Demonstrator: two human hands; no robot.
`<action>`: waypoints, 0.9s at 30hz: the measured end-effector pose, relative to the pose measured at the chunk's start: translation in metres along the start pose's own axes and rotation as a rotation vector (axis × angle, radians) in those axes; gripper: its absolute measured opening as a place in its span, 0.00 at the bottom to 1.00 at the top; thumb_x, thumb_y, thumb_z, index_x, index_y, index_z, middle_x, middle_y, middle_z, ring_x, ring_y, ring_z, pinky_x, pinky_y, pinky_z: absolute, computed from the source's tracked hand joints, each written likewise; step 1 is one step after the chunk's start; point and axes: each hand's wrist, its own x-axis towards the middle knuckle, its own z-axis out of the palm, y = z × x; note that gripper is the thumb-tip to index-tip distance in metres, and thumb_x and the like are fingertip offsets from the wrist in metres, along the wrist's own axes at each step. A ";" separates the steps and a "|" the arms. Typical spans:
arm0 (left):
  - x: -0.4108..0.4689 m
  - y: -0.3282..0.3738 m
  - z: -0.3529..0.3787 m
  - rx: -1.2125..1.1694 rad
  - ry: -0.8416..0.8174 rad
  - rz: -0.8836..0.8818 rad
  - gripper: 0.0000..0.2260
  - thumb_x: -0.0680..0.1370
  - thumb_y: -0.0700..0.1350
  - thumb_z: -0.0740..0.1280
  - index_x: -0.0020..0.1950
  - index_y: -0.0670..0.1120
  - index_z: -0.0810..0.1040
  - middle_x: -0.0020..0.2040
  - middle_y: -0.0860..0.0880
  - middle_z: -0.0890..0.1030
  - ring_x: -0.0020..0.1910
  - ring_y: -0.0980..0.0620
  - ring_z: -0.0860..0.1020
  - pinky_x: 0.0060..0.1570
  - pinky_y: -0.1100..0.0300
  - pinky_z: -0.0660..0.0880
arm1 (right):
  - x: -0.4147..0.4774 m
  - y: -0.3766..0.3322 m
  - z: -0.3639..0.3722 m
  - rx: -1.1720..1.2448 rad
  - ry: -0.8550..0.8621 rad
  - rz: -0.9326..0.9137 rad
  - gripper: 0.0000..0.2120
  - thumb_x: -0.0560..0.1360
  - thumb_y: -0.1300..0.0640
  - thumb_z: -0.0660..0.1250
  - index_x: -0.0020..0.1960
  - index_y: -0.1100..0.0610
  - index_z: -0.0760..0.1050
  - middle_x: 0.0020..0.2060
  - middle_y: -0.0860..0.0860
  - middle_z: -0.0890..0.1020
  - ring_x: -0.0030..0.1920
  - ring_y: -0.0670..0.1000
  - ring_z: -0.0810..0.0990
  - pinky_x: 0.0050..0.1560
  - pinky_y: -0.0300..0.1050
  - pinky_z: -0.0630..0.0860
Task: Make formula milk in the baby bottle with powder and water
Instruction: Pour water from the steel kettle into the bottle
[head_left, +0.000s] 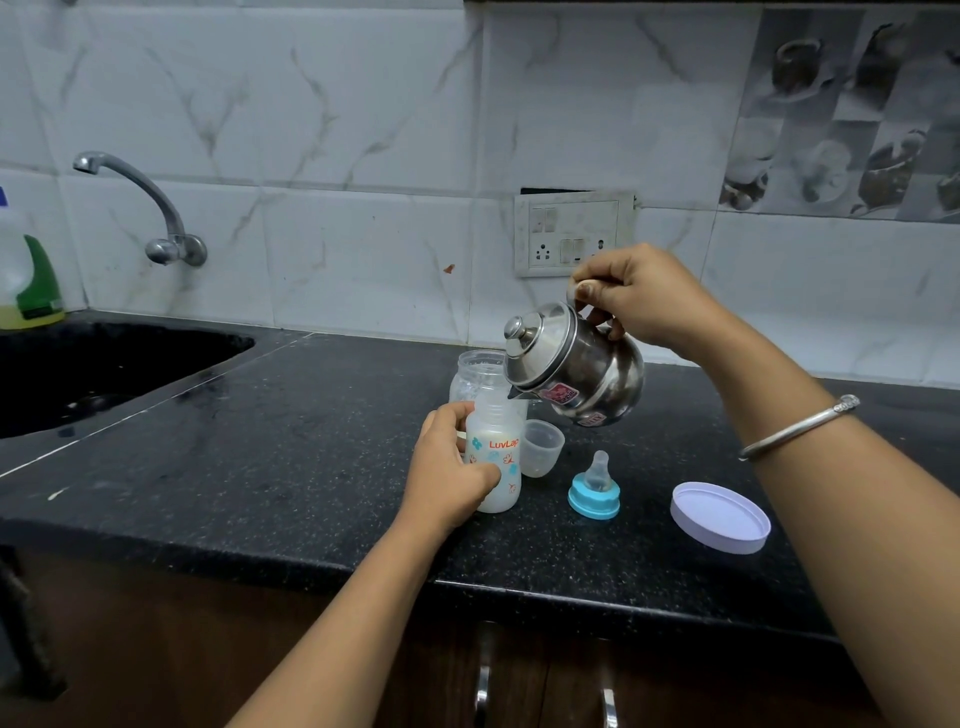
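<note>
1. Left grip (451, 470) wraps the baby bottle (500, 448), which stands upright on the tabletop (311, 467), mouth open upward
2. Kettle (576, 364) tilts down-left, spout just above the bottle mouth
3. Right grip (639, 306), farthest back, clenches the kettle handle

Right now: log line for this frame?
left hand: holds baby bottle | right hand: tilts kettle, spout at bottle mouth | teat: off, on counter

Black speckled counter (291, 426), blue nipple ring (594, 500)

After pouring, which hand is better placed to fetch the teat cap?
Right, probably: left hand grips the bottle; the teat cap lies right of it, near the kettle the right hand holds.
</note>
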 end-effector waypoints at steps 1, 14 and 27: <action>0.000 0.000 0.000 0.000 0.000 0.001 0.28 0.57 0.40 0.63 0.57 0.54 0.69 0.58 0.45 0.75 0.50 0.48 0.77 0.44 0.59 0.75 | 0.000 0.000 0.000 -0.005 0.003 0.000 0.10 0.77 0.64 0.61 0.41 0.56 0.78 0.33 0.46 0.78 0.36 0.50 0.78 0.29 0.37 0.72; -0.001 0.001 0.000 -0.009 -0.001 0.000 0.29 0.57 0.40 0.63 0.58 0.53 0.68 0.58 0.45 0.74 0.50 0.49 0.77 0.43 0.61 0.74 | 0.001 -0.013 -0.001 -0.126 0.020 -0.054 0.07 0.77 0.61 0.64 0.48 0.60 0.81 0.36 0.49 0.80 0.39 0.52 0.79 0.32 0.37 0.73; -0.003 0.005 -0.001 0.001 0.001 -0.003 0.27 0.57 0.40 0.63 0.56 0.54 0.68 0.58 0.45 0.74 0.50 0.49 0.77 0.43 0.61 0.74 | 0.000 -0.015 0.000 -0.132 0.023 -0.057 0.07 0.77 0.61 0.64 0.48 0.59 0.81 0.39 0.51 0.81 0.37 0.50 0.79 0.32 0.36 0.73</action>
